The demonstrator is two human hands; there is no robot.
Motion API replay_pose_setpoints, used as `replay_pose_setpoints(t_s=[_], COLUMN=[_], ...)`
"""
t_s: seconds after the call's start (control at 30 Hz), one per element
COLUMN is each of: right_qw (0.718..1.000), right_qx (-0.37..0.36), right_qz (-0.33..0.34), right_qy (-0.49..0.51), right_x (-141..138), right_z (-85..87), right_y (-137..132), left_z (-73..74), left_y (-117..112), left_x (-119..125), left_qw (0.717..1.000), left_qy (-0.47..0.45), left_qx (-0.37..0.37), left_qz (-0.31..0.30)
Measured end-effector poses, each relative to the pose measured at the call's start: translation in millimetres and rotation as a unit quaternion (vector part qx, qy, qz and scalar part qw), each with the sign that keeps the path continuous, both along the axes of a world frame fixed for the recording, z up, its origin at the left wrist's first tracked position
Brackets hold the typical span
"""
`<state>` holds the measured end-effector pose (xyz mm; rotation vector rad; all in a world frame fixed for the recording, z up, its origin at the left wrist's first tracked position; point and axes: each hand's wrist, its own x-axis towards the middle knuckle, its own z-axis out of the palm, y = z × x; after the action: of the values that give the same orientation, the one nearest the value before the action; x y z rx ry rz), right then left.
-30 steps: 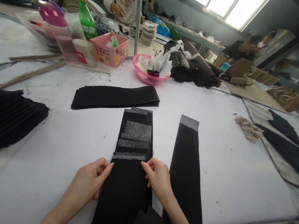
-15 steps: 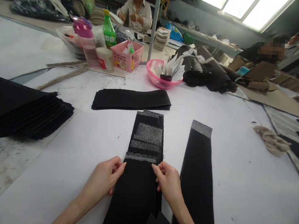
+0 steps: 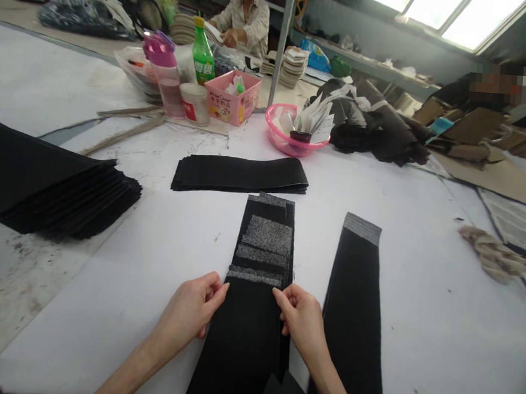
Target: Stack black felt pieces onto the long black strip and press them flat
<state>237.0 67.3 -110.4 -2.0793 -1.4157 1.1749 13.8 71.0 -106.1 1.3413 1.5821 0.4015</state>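
In front of me lies a layered pile of long black strips [image 3: 239, 333], with speckled grey bands across the far ends. My left hand [image 3: 196, 303] pinches the left edge of the top strip between thumb and fingers, just below the nearest grey band. On the opposite edge, my right hand [image 3: 300, 313] grips the same strip in a pinch. Right of that hand lies another black strip stack [image 3: 354, 305] with a grey far end. Farther off, a folded black strip stack [image 3: 242, 174] lies crosswise. The fingers beneath the strip are partly hidden.
A thick pile of black sheets [image 3: 57, 182] sits at the left. Along the back stand a pink basin [image 3: 296, 145] with papers, a pink box [image 3: 233, 102], a green bottle [image 3: 203, 55] and a crumpled cloth [image 3: 493, 252] farther right. A co-worker [image 3: 246, 22] sits beyond.
The whole view has shifted, so things sit slightly farther right. Both hands keep their pinch on the strip. The co-worker's hands have moved onto a pale stack.
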Motion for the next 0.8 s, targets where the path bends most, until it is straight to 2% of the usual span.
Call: replay_pose_setpoints(t_s=[0.3,0.57,0.8], right_qw=[1.0,1.0,1.0], right_qx=[0.003,0.001,0.005], right_qz=[-0.007,-0.008,-0.002], right_qy=[-0.01,-0.004,-0.015], right_x=[-0.9,0.0,0.0], right_z=[4.7,3.8,5.6], right_y=[-2.1,-2.0,-1.5], left_z=[-5.0,5.7,6.3], left_y=[-1.8,1.6,-0.8], left_x=[-0.5,1.9,1.0], left_qw=[1.0,1.0,0.999], left_qy=[0.014,0.018,0.023], left_qx=[0.002,-0.009,-0.004], left_qz=[-0.013,-0.023,-0.025])
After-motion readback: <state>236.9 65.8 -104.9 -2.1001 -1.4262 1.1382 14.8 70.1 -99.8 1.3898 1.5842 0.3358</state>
